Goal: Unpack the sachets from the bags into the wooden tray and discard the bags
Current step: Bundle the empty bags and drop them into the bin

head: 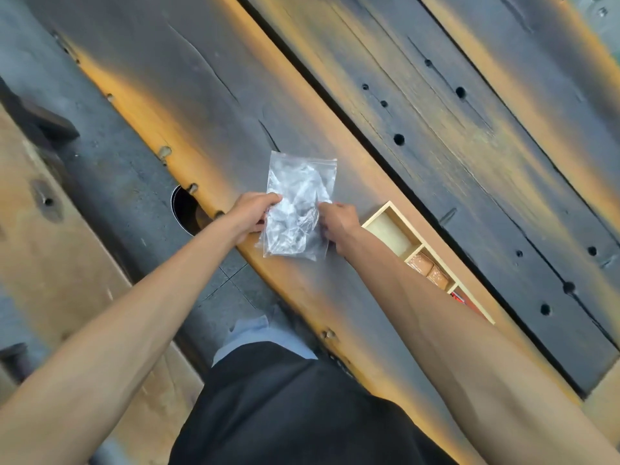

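Left hand (250, 213) and right hand (339, 221) pinch a clear bag (298, 206) over the dark plank table (469, 146).

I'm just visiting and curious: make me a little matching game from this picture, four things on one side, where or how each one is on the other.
Things:
1. clear plastic bag
2. wooden tray
3. brown sachets
4. left hand

Descriptions:
A. lying in the tray's middle compartment
B. pinching the bag's left edge
C. held between both hands above the table
D. on the table, partly hidden under the right forearm

Pairs: 1-C, 2-D, 3-A, 4-B
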### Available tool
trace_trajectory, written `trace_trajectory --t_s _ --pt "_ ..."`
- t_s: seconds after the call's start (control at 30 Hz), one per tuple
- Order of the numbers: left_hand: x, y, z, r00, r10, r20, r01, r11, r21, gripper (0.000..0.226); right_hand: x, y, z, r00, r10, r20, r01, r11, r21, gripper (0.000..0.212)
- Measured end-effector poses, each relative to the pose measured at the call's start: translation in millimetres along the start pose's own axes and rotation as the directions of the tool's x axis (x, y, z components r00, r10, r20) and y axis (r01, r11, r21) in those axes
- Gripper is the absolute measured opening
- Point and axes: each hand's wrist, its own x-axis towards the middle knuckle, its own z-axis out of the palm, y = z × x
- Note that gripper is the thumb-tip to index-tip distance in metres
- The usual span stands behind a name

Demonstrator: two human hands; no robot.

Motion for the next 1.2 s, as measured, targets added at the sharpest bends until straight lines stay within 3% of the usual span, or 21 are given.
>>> trace_trajectory --t_s 0.13,0.17,0.23,0.27,0.37,0.53,0.63,0.87,1.1,1.2 --pt "-13.7 -14.7 -10.7 1.000 -0.004 0.008 0.004 0.997 -0.083 0.030 -13.3 6.7 -13.3 0.954 0.059 0.293 -0.105 0.984 0.143 0.017" --pt "-19.6 -18.0 -12.9 1.000 -0.001 0.029 0.004 0.993 -0.115 0.029 -15.4 11.0 -16.3 0.943 0.045 0.331 -0.104 0.981 0.161 0.011" --pt "-31.6 -26.9 -16.0 0.999 0.003 0.054 0.007 0.982 -0.190 0.030 -17.1 22.3 -20.8 0.933 0.035 0.357 -0.112 0.974 0.196 0.030" --pt "-37.5 -32.8 -17.5 0.999 -0.003 0.052 0.014 0.973 -0.228 0.032 -21.5 26.5 -23.2 0.926 0.020 0.377 -0.106 0.972 0.208 0.029" --pt "-59.2 -49.9 -19.4 0.999 -0.024 0.046 0.037 0.952 -0.304 0.039 -34.3 41.9 -31.0 0.900 -0.033 0.435 -0.064 0.976 0.208 0.004" --pt "-102.3 -87.1 -14.9 0.999 -0.032 0.012 0.034 0.920 -0.389 0.041 -56.7 72.7 -38.8 0.865 -0.092 0.494 -0.017 0.977 0.211 0.027" --pt "-126.6 -118.4 -15.0 0.999 -0.046 -0.016 0.035 0.905 -0.424 0.046 -71.4 89.5 -35.6 0.845 -0.080 0.529 -0.017 0.985 0.174 0.021" --pt "-166.3 -191.7 -26.9 0.991 -0.065 -0.119 -0.005 0.859 -0.512 0.041 -94.5 123.8 -1.5 0.820 -0.018 0.572 -0.006 0.999 0.040 0.030" --pt "-174.3 -230.3 -65.6 0.971 -0.147 -0.190 -0.012 0.759 -0.651 0.044 -103.6 121.3 56.8 0.848 0.001 0.530 0.054 0.995 -0.087 0.017" --pt "-163.6 -240.1 -92.9 0.963 -0.188 -0.191 0.002 0.718 -0.696 0.027 -100.1 111.5 94.2 0.854 0.019 0.519 0.072 0.985 -0.156 0.016"
